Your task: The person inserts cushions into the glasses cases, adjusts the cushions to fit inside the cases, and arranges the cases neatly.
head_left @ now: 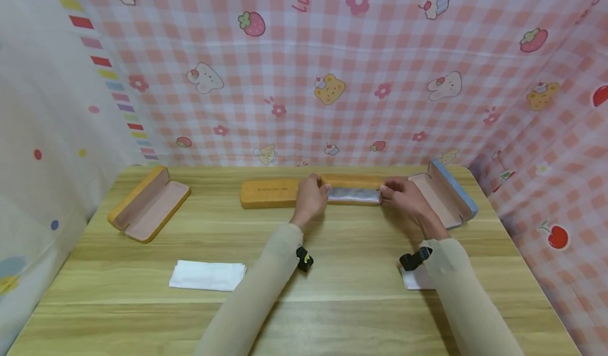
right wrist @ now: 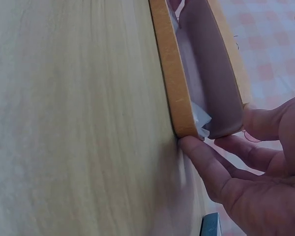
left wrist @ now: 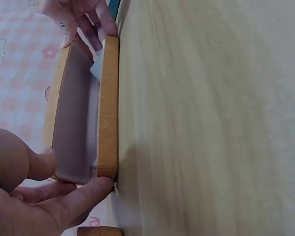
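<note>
Four hard spectacle cases stand on the worktop (head_left: 332, 319): three orange-yellow, one blue, all long, with rounded corners. The half-open orange case (head_left: 353, 179) at the back centre sits between the two hands. The left hand (head_left: 312, 197) pinches one end, its grip parted by the case's thickness, thumb on the lid edge and fingers on the base; the right hand (head_left: 407, 197) pinches the other end in the same way.

Just left of it lies a closed orange case (head_left: 271, 193), flat, with a short line of dark lettering. An open orange case (head_left: 159, 208) rests far left, its lid standing up, and a blue case (head_left: 453, 189) lies open near the right hand; both have smooth pinkish linings.

Two white cloths lie nearer the front: one folded cloth (head_left: 207, 275) into a neat oblong, and a second cloth (head_left: 418, 280), partly hidden by the right forearm. The worktop has streaky wood grain; a pink checked fabric (head_left: 228, 102) hangs behind.

From the head, a greyish, shiny sheet (head_left: 355, 194) fills the half-open mouth; the wrist views reveal instead a deep mauve lining and a crumpled, whitish corner poking out at the right-hand end.
</note>
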### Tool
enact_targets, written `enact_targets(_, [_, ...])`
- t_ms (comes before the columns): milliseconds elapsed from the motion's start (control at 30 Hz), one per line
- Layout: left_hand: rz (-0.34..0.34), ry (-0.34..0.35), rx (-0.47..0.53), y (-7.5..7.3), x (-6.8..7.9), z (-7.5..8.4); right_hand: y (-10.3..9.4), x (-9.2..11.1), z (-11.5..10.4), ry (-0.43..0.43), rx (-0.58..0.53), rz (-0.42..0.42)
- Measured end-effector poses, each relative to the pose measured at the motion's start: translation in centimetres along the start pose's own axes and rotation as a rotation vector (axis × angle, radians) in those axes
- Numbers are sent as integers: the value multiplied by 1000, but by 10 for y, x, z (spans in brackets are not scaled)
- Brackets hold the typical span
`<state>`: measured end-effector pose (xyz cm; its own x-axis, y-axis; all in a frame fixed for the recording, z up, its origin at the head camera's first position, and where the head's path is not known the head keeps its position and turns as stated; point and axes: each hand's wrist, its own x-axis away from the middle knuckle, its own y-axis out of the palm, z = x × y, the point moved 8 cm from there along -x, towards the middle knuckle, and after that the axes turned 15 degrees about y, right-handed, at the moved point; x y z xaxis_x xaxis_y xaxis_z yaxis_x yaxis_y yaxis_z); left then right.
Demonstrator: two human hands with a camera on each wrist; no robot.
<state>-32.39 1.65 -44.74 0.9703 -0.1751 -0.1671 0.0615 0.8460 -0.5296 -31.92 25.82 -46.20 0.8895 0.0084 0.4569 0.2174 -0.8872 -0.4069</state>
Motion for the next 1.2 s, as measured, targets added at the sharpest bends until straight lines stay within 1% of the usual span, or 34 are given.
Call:
enact_targets(133, [-2, 8, -7, 3, 2, -1, -2, 1, 3, -24, 44, 29])
enact_targets(333, [-18, 22, -47, 7, 3, -2, -6, -1, 6, -58, 186, 138])
enact_targets(433, [-11, 30, -82, 7, 2, -2, -6, -3, 8, -76, 210, 177])
enact_targets(533, [-4, 42, -129, 6, 1, -2, -5, -5, 9, -87, 213, 198])
enact_targets(700, [-24, 45, -154, 6, 1, 0, -3, -6, 8, -79, 207, 199])
enact_targets(833, [-37, 42, -172, 7, 4, 4, -1, -4, 6, -71, 214, 194])
enact_targets(1067, [-132, 90, -264, 18, 8, 12, 2, 0, 7, -51, 252, 192])
enact_targets(1167, [-130, 82, -258, 16, 8, 12, 5, 2, 6, -48, 261, 189])
enact_targets(1200, [-126, 76, -242, 16, 8, 12, 5, 2, 6, -45, 260, 187])
